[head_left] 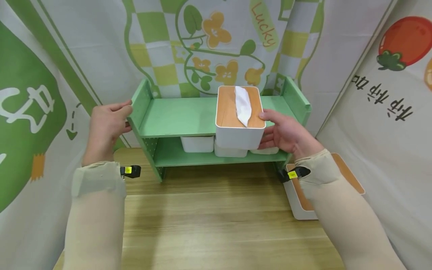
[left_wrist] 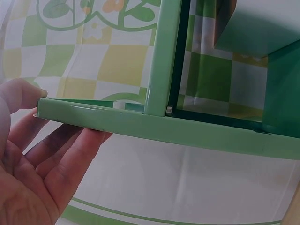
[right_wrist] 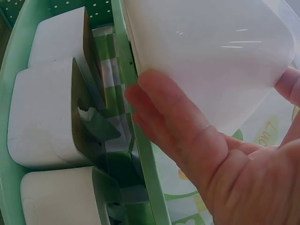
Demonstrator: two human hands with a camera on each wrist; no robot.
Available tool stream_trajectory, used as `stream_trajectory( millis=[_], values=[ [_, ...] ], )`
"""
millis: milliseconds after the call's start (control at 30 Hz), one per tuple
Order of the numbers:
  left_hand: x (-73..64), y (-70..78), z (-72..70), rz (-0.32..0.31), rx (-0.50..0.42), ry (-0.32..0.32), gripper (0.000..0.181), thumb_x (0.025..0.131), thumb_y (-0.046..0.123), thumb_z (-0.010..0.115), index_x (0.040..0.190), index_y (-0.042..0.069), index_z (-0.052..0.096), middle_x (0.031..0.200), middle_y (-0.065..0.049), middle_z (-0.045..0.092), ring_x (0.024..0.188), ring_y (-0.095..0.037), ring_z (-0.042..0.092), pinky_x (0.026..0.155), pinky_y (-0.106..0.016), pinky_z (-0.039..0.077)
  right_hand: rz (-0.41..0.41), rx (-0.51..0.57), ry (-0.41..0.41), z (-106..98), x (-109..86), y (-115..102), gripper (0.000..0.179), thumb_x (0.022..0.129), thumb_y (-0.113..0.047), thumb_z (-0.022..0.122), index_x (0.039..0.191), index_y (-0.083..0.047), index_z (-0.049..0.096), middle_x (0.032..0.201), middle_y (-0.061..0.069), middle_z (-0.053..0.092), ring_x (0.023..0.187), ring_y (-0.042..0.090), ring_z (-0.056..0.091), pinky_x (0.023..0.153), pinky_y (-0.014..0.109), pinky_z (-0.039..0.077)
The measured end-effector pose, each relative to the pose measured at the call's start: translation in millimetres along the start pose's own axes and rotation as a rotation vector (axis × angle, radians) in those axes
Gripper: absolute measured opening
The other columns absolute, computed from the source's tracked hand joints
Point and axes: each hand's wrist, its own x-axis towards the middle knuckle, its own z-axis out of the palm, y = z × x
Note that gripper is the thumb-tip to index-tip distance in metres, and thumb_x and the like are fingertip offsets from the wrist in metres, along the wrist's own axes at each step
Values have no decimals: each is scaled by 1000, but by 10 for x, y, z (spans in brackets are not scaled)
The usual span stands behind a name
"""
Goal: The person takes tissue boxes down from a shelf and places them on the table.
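A white tissue box (head_left: 240,137) with a wood-coloured lid and a white tissue poking out of it is in my right hand (head_left: 287,131). The thumb lies on the lid's right edge and the fingers are against the side and underside, as the right wrist view shows of the box (right_wrist: 220,56). It is held over the front of the upper board (head_left: 182,112) of a green two-tier shelf. My left hand (head_left: 107,123) grips the top of the shelf's left side panel (left_wrist: 89,115), thumb on one face, fingers on the other.
On the lower board stand several white boxes (right_wrist: 42,117), at least one with a tissue sticking out. A larger white bin with wood-coloured lid parts (head_left: 305,214) lies on the wooden floor (head_left: 202,225) at right. Printed curtains (head_left: 371,138) hang behind and on both sides.
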Motion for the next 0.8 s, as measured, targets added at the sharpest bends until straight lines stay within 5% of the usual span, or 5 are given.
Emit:
stream_trajectory(
  millis=[500,800],
  values=[
    [-18,-9,6,6,-5,7,47,98,42,59,141,24,57,155,-8,38,111,-20,57,79,-24,54,-89,56,-106,8,-256,187,63,101,-30,51,156,-16,24,111,22,69,90,37,70,80,55,55],
    [-14,-13,7,21,-7,17,46,98,39,58,141,22,58,154,-11,39,86,-14,58,77,-24,55,-128,92,-217,84,-410,323,60,104,-25,44,159,-18,20,121,22,65,91,36,70,80,56,55]
  ],
)
